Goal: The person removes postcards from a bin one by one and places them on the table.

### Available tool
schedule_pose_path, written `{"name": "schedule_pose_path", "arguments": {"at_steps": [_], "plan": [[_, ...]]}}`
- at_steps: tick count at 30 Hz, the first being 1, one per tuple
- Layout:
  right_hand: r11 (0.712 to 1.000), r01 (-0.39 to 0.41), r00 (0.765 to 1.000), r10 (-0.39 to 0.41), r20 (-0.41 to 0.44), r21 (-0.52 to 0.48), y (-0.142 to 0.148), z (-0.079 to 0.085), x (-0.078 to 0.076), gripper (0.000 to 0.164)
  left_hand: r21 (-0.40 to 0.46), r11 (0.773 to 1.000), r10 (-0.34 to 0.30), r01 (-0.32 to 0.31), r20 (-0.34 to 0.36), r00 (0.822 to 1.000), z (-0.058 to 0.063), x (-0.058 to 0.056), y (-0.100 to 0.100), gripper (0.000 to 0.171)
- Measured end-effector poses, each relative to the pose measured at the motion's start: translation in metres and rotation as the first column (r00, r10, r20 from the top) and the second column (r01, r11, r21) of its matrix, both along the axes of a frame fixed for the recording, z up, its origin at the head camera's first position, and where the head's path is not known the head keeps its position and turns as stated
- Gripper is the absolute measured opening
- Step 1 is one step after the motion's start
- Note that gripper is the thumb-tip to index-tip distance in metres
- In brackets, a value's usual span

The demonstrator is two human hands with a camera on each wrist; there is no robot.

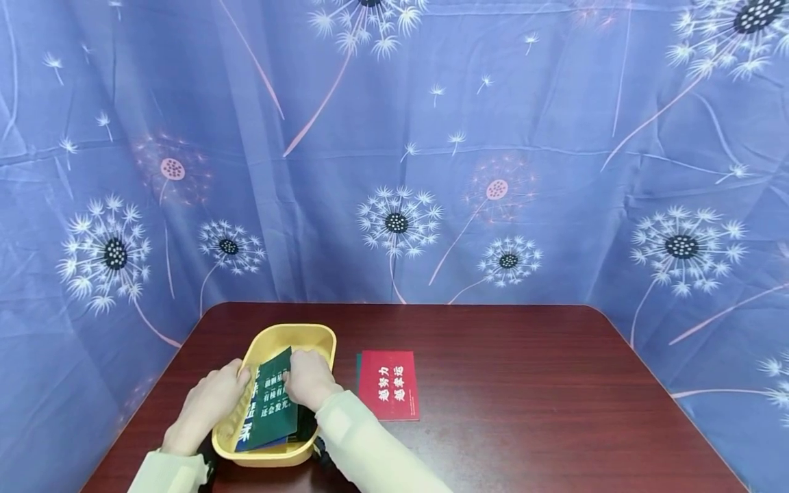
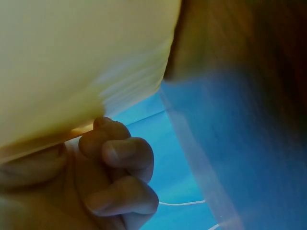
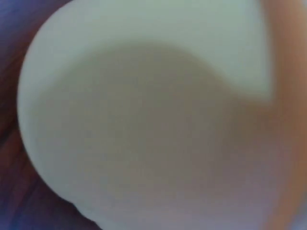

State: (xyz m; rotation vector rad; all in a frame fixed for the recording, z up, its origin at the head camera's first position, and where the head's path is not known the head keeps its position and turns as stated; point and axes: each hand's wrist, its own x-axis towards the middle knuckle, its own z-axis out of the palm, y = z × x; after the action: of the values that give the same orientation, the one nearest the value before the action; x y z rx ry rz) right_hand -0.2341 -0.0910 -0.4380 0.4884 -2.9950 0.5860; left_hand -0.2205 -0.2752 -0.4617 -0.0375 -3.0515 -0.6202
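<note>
On the reddish-brown wood-grain tabletop point(image 1: 524, 390), toward nine o'clock, the left hand point(image 1: 209, 400) clasps a rounded yellow basket's point(image 1: 265, 461) rim; the right hand's point(image 1: 310, 378) grip pinches a green rectangular card point(image 1: 275, 394) inside.

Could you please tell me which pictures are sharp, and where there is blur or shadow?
Head view: sharp, bright, the print on the green card largely readable; left wrist view: dim, the left hand shaded, the background at upper right blurred; right wrist view: out of focus, a broad shadow across the pale surface.
</note>
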Motion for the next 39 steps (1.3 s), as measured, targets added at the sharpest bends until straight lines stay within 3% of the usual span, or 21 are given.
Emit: {"name": "schedule_pose_path", "arguments": {"at_steps": [6,15,18,22,26,32,39], "plan": [[0.998,0.017,0.999,-0.015,0.033,-0.063,0.003,0.007,0.002,0.023,-0.003,1.0,0.001,-0.001,0.013,1.0,0.0,0.002,-0.001,0.029],[0.996,-0.067,0.997,0.064,-0.047,-0.064,0.011,0.016,0.013,0.031,-0.008,1.0,0.004,-0.004,0.013,1.0,0.001,0.003,0.0,0.028],[0.989,-0.103,0.994,0.097,-0.059,-0.102,0.019,0.023,0.018,0.024,-0.013,1.0,0.004,-0.004,0.001,1.0,0.001,0.003,0.0,0.027],[0.984,-0.084,0.995,0.074,-0.07,-0.16,0.032,0.033,0.024,0.014,-0.014,1.0,0.0,0.0,0.0,1.0,0.001,0.003,0.0,0.028],[0.957,-0.072,0.996,0.052,-0.078,-0.281,0.051,0.038,0.027,0.014,-0.006,1.0,0.003,-0.003,0.02,1.0,0.001,0.003,0.001,0.029],[0.88,-0.073,0.997,0.059,-0.044,-0.469,0.081,0.035,0.027,0.016,0.0,1.0,0.006,-0.006,0.006,1.0,0.001,0.004,0.002,0.028],[0.848,0.038,0.999,-0.052,-0.011,-0.529,0.122,0.029,0.02,0.025,-0.002,1.0,0.007,-0.007,-0.004,1.0,-0.001,0.003,0.003,0.028]]}}
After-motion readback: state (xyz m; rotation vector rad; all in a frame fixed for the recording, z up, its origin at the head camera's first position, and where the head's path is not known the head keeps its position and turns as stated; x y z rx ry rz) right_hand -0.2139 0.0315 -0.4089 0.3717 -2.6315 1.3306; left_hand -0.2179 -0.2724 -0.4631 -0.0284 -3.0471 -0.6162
